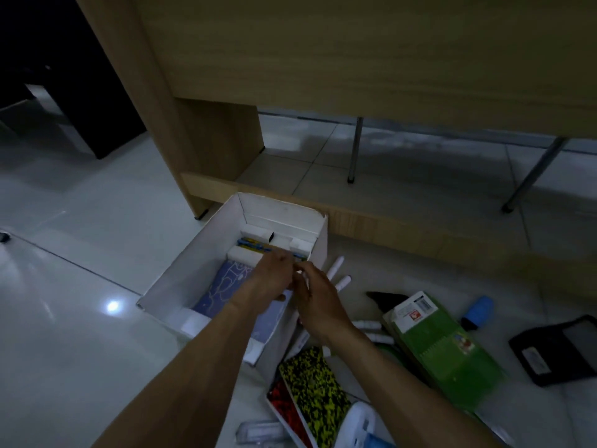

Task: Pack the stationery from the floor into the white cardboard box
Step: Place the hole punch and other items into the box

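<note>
The open white cardboard box (193, 263) stands on the floor in front of me. Inside lie a purple notebook (223, 286), small white boxes (242, 255) and blue pens (255, 244). My left hand (273, 274) hovers over the box's right side with its fingers curled; what they hold is hidden. My right hand (318, 297) meets it there and pinches a small white marker (306, 280), mostly covered. Two white markers (337, 270) lie on the floor just right of the box.
To the right on the floor lie a green package (445, 350), a blue item (481, 308) and a black case (555, 350). Yellow-black (318, 389) and red-black (284, 412) notebooks lie near me. A wooden desk (323, 59) rises behind the box.
</note>
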Action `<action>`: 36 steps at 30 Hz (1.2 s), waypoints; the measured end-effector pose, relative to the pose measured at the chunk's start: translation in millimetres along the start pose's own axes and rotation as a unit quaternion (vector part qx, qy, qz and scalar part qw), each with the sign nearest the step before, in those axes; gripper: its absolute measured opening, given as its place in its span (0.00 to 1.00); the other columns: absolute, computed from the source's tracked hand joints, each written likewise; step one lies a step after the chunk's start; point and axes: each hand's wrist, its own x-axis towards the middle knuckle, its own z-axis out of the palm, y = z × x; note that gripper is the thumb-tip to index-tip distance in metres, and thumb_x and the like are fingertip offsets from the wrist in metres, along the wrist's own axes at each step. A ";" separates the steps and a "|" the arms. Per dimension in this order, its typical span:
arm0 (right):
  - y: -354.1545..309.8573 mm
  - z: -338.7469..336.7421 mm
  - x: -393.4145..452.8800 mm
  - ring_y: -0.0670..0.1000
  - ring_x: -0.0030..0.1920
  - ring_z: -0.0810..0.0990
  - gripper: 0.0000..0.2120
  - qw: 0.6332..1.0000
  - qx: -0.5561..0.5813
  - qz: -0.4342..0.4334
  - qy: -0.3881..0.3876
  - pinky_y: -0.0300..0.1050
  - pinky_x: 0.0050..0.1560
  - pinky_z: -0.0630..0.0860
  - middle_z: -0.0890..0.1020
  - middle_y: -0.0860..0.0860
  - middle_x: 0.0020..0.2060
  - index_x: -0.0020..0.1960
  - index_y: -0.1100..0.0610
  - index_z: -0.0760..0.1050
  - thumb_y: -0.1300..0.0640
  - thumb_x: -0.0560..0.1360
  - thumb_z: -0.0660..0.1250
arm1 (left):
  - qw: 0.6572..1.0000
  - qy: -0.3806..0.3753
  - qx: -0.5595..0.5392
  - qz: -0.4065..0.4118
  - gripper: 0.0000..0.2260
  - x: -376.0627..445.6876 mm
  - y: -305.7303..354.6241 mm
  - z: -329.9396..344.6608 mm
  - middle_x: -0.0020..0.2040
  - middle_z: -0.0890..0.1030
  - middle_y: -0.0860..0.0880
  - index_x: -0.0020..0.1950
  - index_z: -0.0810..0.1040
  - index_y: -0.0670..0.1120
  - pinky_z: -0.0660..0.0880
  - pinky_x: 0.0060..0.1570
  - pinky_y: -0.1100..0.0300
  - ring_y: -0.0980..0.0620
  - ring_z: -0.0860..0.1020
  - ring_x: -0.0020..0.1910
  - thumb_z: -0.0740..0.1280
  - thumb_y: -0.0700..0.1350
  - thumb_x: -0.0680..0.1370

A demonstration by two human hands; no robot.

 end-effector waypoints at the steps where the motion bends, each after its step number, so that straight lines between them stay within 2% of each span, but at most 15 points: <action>1: -6.5 -5.1 -2.0 0.38 0.40 0.78 0.11 1.000 0.008 0.015 -0.016 0.38 0.44 0.75 0.75 0.42 0.46 0.57 0.41 0.70 0.55 0.83 0.54 | 1.000 0.011 0.014 0.010 0.14 -6.0 1.3 4.2 0.52 0.80 0.40 0.58 0.76 0.42 0.77 0.43 0.52 0.44 0.79 0.47 0.53 0.45 0.82; 3: -18.3 -16.3 -7.9 0.36 0.31 0.77 0.12 0.998 0.002 0.044 -0.050 0.43 0.45 0.78 0.77 0.40 0.43 0.59 0.42 0.69 0.57 0.83 0.55 | 0.998 0.037 0.039 0.042 0.14 -21.1 4.8 11.2 0.52 0.79 0.38 0.54 0.75 0.40 0.74 0.44 0.51 0.41 0.78 0.48 0.52 0.43 0.82; 6: -31.4 -33.0 -20.7 0.40 0.29 0.79 0.14 0.997 -0.021 0.056 -0.040 0.47 0.37 0.80 0.81 0.58 0.50 0.62 0.50 0.73 0.62 0.82 0.56 | 0.995 0.035 0.036 0.081 0.12 -47.0 9.9 21.1 0.56 0.78 0.40 0.57 0.75 0.42 0.73 0.52 0.53 0.43 0.77 0.53 0.53 0.43 0.82; 8: -41.5 -47.1 -29.5 0.46 0.37 0.82 0.16 0.997 -0.056 0.060 -0.017 0.38 0.34 0.76 0.79 0.57 0.54 0.66 0.50 0.71 0.62 0.81 0.56 | 0.995 0.024 0.036 0.090 0.15 -65.3 12.3 25.2 0.61 0.76 0.42 0.64 0.73 0.42 0.71 0.59 0.55 0.44 0.75 0.60 0.54 0.45 0.82; 10: -52.7 -64.9 -36.2 0.52 0.53 0.79 0.19 0.990 -0.131 0.047 -0.011 0.37 0.47 0.73 0.76 0.55 0.62 0.71 0.50 0.67 0.59 0.81 0.57 | 0.994 0.022 0.040 0.097 0.15 -76.7 13.4 24.4 0.59 0.76 0.43 0.63 0.74 0.41 0.70 0.59 0.57 0.45 0.75 0.59 0.56 0.46 0.82; 15: -88.8 -116.1 -49.2 0.54 0.60 0.74 0.20 0.948 -0.301 0.082 -0.054 0.35 0.49 0.68 0.73 0.55 0.67 0.73 0.55 0.65 0.57 0.82 0.56 | 0.994 0.014 0.041 0.099 0.11 -96.9 19.9 12.2 0.32 0.68 0.47 0.41 0.69 0.41 0.63 0.41 0.60 0.52 0.68 0.32 0.57 0.44 0.81; 17: -98.5 -132.0 -52.7 0.56 0.62 0.74 0.19 0.926 -0.359 0.098 -0.056 0.38 0.53 0.70 0.72 0.56 0.67 0.71 0.57 0.67 0.56 0.81 0.57 | 0.992 0.008 0.064 0.108 0.16 -111.2 25.1 13.1 0.30 0.67 0.46 0.33 0.63 0.43 0.62 0.39 0.60 0.50 0.68 0.30 0.57 0.44 0.82; 19: -98.4 -143.7 -61.5 0.56 0.63 0.74 0.19 0.919 -0.375 0.111 -0.047 0.38 0.53 0.68 0.72 0.57 0.68 0.71 0.58 0.67 0.55 0.81 0.58 | 0.988 -0.014 0.091 0.125 0.20 -126.7 27.3 21.0 0.39 0.77 0.36 0.30 0.59 0.44 0.64 0.33 0.65 0.42 0.77 0.42 0.56 0.42 0.82; 21: -88.7 -152.7 -74.3 0.57 0.63 0.74 0.20 0.917 -0.377 0.126 -0.039 0.38 0.53 0.68 0.71 0.57 0.68 0.71 0.58 0.67 0.54 0.81 0.58 | 0.977 -0.050 0.129 0.159 0.18 -133.4 18.9 29.9 0.64 0.70 0.31 0.32 0.65 0.41 0.64 0.26 0.71 0.43 0.78 0.47 0.55 0.40 0.82; 23: -74.2 -157.3 -92.8 0.58 0.62 0.74 0.19 0.906 -0.392 0.150 -0.056 0.42 0.56 0.71 0.72 0.59 0.67 0.69 0.60 0.68 0.54 0.81 0.59 | 0.964 -0.115 0.152 0.185 0.12 -133.3 0.4 39.9 0.73 0.66 0.40 0.51 0.75 0.33 0.66 0.32 0.64 0.52 0.74 0.37 0.56 0.40 0.82; 24: -64.8 -158.8 -101.9 0.58 0.61 0.75 0.18 0.899 -0.402 0.162 -0.066 0.45 0.57 0.73 0.73 0.60 0.65 0.67 0.61 0.70 0.54 0.81 0.60 | 0.960 -0.127 0.164 0.190 0.12 -134.1 -10.0 43.3 0.73 0.67 0.43 0.58 0.74 0.34 0.66 0.35 0.61 0.50 0.76 0.40 0.57 0.41 0.82; 27: -38.4 -161.4 -125.4 0.58 0.62 0.74 0.19 0.883 -0.414 0.196 -0.102 0.43 0.58 0.72 0.72 0.58 0.67 0.68 0.60 0.70 0.52 0.80 0.60 | 0.921 -0.122 0.316 0.194 0.14 -134.5 -38.2 53.7 0.66 0.73 0.39 0.58 0.76 0.39 0.70 0.50 0.58 0.43 0.75 0.59 0.59 0.47 0.81; 31: -14.6 -157.1 -144.9 0.56 0.52 0.79 0.19 0.880 -0.340 0.293 -0.157 0.44 0.54 0.77 0.77 0.58 0.56 0.61 0.57 0.72 0.45 0.76 0.66 | 0.891 -0.140 0.383 0.199 0.14 -141.7 -60.0 60.9 0.59 0.78 0.39 0.56 0.77 0.40 0.69 0.51 0.60 0.43 0.75 0.60 0.59 0.48 0.81; 33: -12.0 -150.3 -152.6 0.55 0.42 0.82 0.22 0.868 -0.249 0.378 -0.205 0.49 0.45 0.82 0.79 0.59 0.51 0.61 0.60 0.71 0.46 0.75 0.68 | 0.888 -0.140 0.393 0.193 0.15 -139.7 -69.4 62.6 0.61 0.77 0.38 0.57 0.77 0.40 0.69 0.53 0.59 0.42 0.74 0.62 0.59 0.49 0.80; 36: -6.6 -136.1 -162.5 0.53 0.38 0.81 0.19 0.831 -0.286 0.393 -0.271 0.43 0.32 0.80 0.79 0.58 0.48 0.58 0.63 0.75 0.49 0.75 0.70 | 0.877 -0.152 0.417 0.182 0.17 -142.1 -78.0 65.1 0.63 0.76 0.37 0.60 0.75 0.37 0.68 0.56 0.58 0.42 0.73 0.63 0.58 0.49 0.81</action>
